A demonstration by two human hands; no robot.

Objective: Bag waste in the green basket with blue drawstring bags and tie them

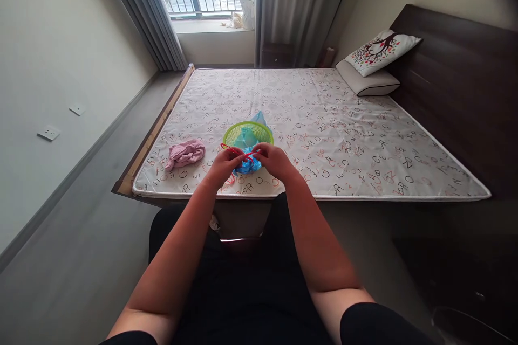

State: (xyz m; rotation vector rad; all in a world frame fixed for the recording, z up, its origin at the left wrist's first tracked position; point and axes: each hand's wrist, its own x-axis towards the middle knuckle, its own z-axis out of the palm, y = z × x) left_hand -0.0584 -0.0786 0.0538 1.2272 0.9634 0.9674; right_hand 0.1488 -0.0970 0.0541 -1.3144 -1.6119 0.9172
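Note:
Both hands come together over the near edge of the mattress, in front of a yellow-green plastic basket (229, 132). My left hand (224, 166) is closed on a red string (229, 147), its fingers pinched. Facing it, my right hand (274, 160) pinches the same string, which crosses between the two hands. Just below and behind the string lies a crumpled blue plastic bag (247, 166), touching the basket's near side. Blue-green see-through plastic (246, 137) fills part of the basket and sticks up past its far rim. A loop of red string hangs near the left fingers.
A pink cloth (185, 154) lies bunched on the letter-printed mattress (324, 118), left of the basket. Two pillows (384, 51) rest by the dark headboard (457, 64). A wooden bed edge (151, 129) runs along the left. Grey curtains (299, 11) flank the window.

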